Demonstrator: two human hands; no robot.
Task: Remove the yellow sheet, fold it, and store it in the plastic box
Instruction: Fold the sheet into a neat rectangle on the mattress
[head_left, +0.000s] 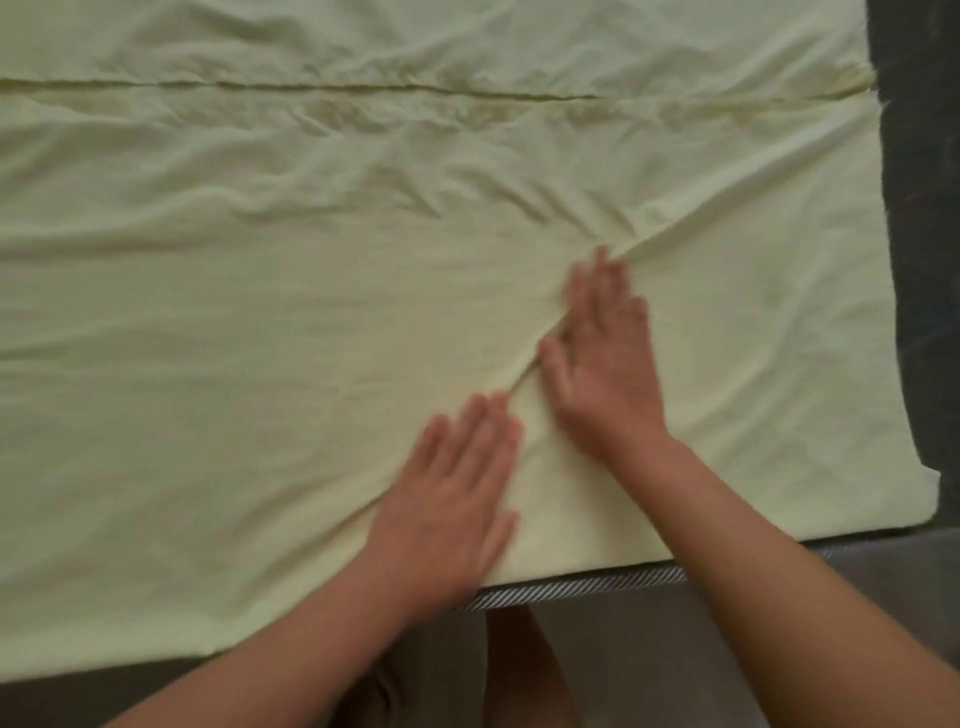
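Sheet (234, 312): pale yellow, spread flat across nearly the whole view, from the left border to just short of the right one. It is lightly rumpled, with soft wrinkles gathered across its upper middle. Its near edge runs along the bottom, hanging lower at the left than at the right.

Fold line (311, 85): a long, thin, dark line across the top of the sheet, running left to right. Whether it is a seam or the edge of a layer I cannot tell.

My left hand (452, 483): palm down on the sheet near its front edge, fingers straight and close together, pointing away from me. It presses flat and grips nothing. Blurred.

Crease (649, 236): one raised ridge of cloth, running diagonally from beside my left fingertips up to the right, between my two hands.

My right hand (605, 358): palm down on the sheet, farther in than the left, fingers straight and slightly spread, thumb out to the left against the crease. It lies flat and holds nothing. Blurred.

Trim (571, 584): a striped band just under the sheet's near edge, showing between my forearms.

Dark strip (919, 260): an uncovered grey-black surface along the right side, just beside the sheet's right edge.
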